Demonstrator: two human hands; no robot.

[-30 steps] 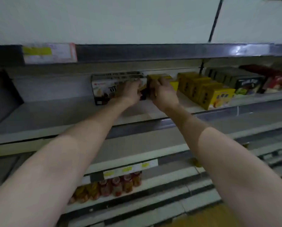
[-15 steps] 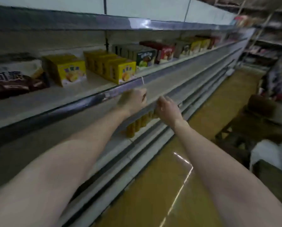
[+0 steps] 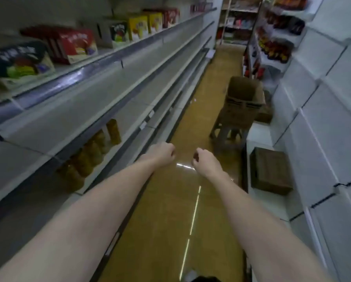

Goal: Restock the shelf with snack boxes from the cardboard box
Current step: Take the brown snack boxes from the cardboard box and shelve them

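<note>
A: Hands first. L hand (image 3: 163,152) and R hand (image 3: 205,159) are both out front over the floor (image 3: 170,220), fingers curled in, holding nothing.

B: Where's the cardboard box (image 3: 244,98)?

A: Down the aisle, on the right, top open, sitting on a stool (image 3: 225,131). Well apart from both hands. Can't see what's in it.

B: And the shelf (image 3: 109,55)?

A: On the left. Snack boxes stand along it: a dark one (image 3: 18,64) close by, red ones (image 3: 75,44) next, then yellow ones (image 3: 139,26) farther on.

B: Anything lower?

A: Bottles (image 3: 93,151) in a row on a low shelf. Also a brown box (image 3: 271,171) lies flat, on the right.
</note>
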